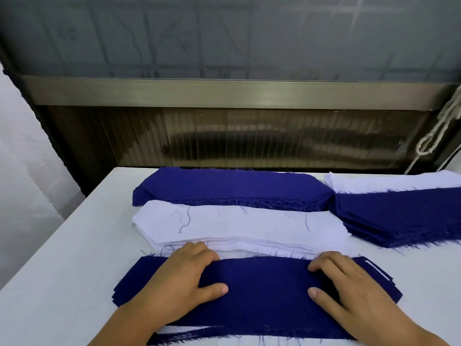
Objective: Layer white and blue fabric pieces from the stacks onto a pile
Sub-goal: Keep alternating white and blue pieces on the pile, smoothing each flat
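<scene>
Blue top piece [264, 290] of the pile has both hands flat on it, left hand [179, 278] and right hand [349, 288] fingers relaxed, gripping nothing, white stack [237, 226] just beyond the fingertips.

I see a white table [74, 245] that fills the near part of my view. Behind its far edge stands a dark ribbed panel [249, 138] with shiny streaks of light on it. Above that runs a wide metal bar [224, 92] from left to right. Higher up is a cloudy grey window [224, 33] with dim lines showing through. On the left hangs a pale sheet [22, 158]. On the far right a white rope [439, 131] with a knot hangs down.
</scene>
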Demonstrator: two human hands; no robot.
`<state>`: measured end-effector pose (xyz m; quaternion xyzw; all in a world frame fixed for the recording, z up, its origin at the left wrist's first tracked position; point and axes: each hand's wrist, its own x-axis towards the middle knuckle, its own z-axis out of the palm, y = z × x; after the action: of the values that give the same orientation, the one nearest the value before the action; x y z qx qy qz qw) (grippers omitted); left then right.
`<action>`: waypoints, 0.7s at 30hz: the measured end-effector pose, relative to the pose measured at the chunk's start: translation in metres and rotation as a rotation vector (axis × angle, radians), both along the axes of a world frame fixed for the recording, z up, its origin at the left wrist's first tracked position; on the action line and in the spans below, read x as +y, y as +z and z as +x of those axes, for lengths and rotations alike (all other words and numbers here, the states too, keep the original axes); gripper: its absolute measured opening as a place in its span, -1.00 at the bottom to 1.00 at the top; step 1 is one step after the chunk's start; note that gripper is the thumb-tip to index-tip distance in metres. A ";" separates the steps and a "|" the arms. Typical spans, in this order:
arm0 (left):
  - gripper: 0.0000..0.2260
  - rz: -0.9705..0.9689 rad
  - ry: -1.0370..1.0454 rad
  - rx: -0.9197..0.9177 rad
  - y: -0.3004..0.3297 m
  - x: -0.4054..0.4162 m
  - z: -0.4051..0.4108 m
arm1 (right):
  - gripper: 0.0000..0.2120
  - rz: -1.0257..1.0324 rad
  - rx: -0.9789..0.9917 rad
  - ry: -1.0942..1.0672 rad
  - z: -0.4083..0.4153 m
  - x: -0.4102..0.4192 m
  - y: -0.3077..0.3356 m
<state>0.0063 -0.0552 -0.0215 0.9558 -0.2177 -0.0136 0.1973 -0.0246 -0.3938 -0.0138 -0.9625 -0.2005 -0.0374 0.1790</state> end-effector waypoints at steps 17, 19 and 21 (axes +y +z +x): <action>-0.80 -0.122 0.145 -0.326 0.031 -0.001 0.030 | -0.65 -0.007 -0.113 -0.069 0.055 0.017 0.025; -0.73 -0.055 0.174 -0.349 0.031 0.002 0.041 | -0.59 -0.004 -0.032 -0.064 0.069 0.018 0.024; -0.65 -0.010 0.168 -0.323 0.024 0.009 0.044 | -0.57 0.026 0.011 -0.063 0.073 0.015 0.018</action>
<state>0.0502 -0.0463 0.0025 0.9593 -0.1661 0.1578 0.1651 0.0482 -0.3784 0.0042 -0.9661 -0.1684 -0.0402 0.1915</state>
